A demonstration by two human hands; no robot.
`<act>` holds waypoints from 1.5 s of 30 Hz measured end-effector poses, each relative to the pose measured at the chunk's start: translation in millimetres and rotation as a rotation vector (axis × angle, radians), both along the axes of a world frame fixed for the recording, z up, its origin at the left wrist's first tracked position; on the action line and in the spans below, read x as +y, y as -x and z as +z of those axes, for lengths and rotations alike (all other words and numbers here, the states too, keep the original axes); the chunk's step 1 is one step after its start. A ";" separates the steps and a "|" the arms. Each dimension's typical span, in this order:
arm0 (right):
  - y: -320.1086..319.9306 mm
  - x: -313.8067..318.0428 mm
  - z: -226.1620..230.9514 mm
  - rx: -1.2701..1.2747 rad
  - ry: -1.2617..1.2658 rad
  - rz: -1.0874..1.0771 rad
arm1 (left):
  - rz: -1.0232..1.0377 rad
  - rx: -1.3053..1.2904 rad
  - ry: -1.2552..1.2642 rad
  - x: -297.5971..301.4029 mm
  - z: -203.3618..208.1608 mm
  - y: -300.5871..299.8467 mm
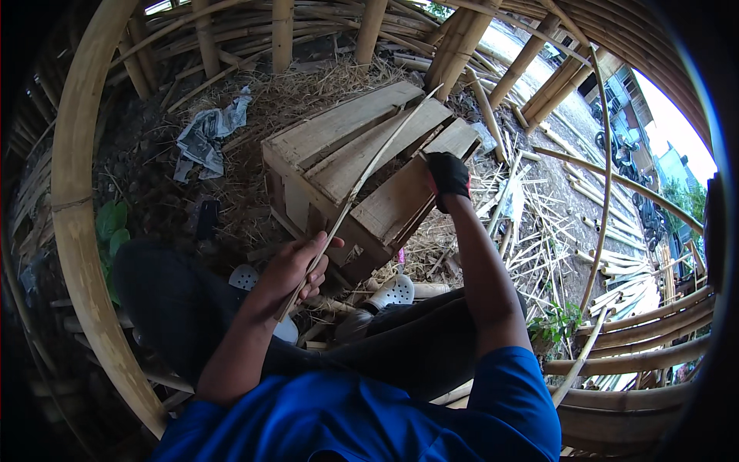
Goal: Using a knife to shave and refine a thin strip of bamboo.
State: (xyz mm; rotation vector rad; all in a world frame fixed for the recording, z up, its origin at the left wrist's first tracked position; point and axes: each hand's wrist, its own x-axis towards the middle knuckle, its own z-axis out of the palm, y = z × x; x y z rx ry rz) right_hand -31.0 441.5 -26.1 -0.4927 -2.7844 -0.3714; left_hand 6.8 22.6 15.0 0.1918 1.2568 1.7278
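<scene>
A long, thin bamboo strip point(368, 171) slants up and away across a slatted wooden crate point(339, 173). My bare left hand point(291, 269) is closed around its near end, with a short piece sticking out below the fingers. Over the crate's right-hand slat is my right hand point(448, 179), in a black glove with red edging. Its fingers are curled, and a small tip shows at their left side. What the glove holds is too small and dark to name. Between the glove and the strip there is a gap.
Bamboo posts point(282, 35) and rails surround me, with a thick curved pole point(73, 200) close on my left. Crumpled newspaper point(212, 135) lies on straw-strewn ground. Bamboo offcuts point(539, 239) litter the right side. My light perforated clogs point(394, 292) are below the crate.
</scene>
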 end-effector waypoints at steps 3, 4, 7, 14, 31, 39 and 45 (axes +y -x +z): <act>-44.5 101.1 -20.8 0.206 0.159 -0.479 | -0.029 -0.039 -0.036 8.5 3.9 -3.3; -51.8 107.4 -26.0 0.176 0.197 -0.537 | -0.015 -0.042 -0.030 3.6 3.0 -2.8; -64.9 122.1 -34.1 0.260 0.301 -0.621 | -0.018 -0.036 -0.035 2.3 2.8 -3.4; -33.3 83.9 -9.8 0.317 0.701 -0.347 | -0.042 -0.037 -0.026 1.9 10.9 -14.5; -41.5 47.8 6.9 0.014 0.425 -0.153 | -0.234 -0.238 -0.053 -11.2 25.8 -27.0; -42.5 49.6 6.6 -0.073 0.525 -0.224 | -0.262 -0.189 -0.012 -9.1 25.3 -27.4; -48.4 61.0 -9.3 0.043 0.859 -0.222 | -0.290 -0.159 0.015 -14.6 27.3 -22.7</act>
